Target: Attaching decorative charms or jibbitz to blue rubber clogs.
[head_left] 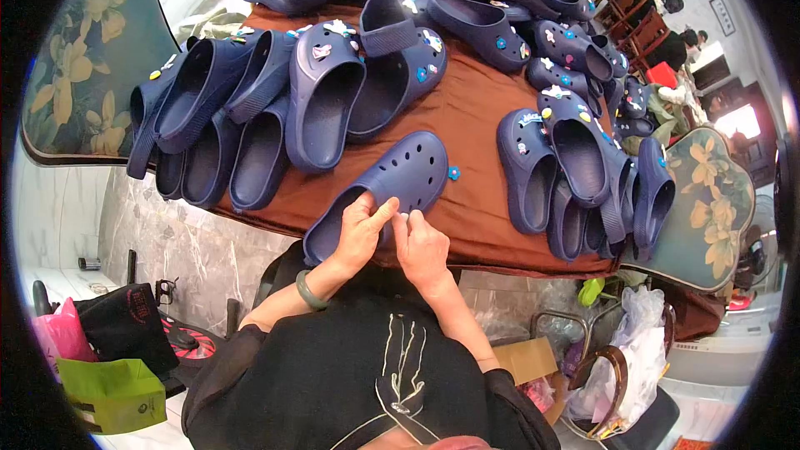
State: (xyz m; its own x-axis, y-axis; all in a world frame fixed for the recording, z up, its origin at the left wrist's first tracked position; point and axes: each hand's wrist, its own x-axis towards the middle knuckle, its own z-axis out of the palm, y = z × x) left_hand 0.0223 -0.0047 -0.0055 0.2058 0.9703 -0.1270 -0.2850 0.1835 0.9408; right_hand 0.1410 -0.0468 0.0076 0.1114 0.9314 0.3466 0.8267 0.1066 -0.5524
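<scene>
Both hands, left (360, 229) and right (421, 243), pinched a small charm against the plain navy clog (385, 190), seemingly mid-fitting; pressing it home likely came next.

Rows of navy clogs (325, 92) crowd the brown tablecloth (475, 117); lower left, a green bag (112, 396) beside a pink one (58, 329); lower right, possibly plastic bags (642, 350).

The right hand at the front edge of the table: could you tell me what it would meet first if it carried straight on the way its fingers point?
The right hand points up and slightly left, at the blue clog that the left hand also holds. It would probably press into that clog's side first; depth is hard to judge.
</scene>
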